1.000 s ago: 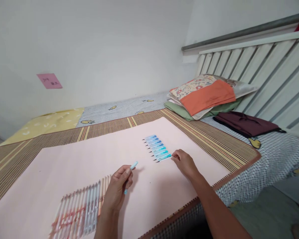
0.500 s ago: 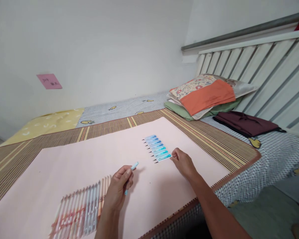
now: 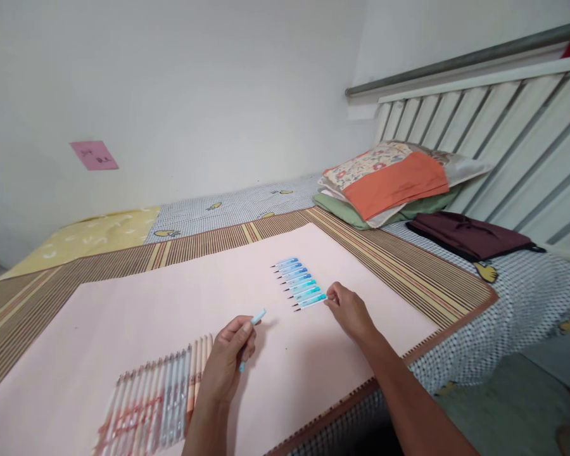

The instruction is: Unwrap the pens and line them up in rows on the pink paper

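Fingers (image 3: 240,330) of L hand (image 3: 225,366) round blue pen (image 3: 258,315); pink wall note (image 3: 94,155) illegible

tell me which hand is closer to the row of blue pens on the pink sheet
Right. The right hand touches the near end of the row of blue pens; the left hand is apart from it, nearer the person, holding a separate light blue pen.

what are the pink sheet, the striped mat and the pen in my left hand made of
Pink sheet: likely paper or thin card, matte and flat. Striped mat: seemingly woven bamboo or straw, fine parallel strips. Pen: probably plastic, smooth pale blue barrel.
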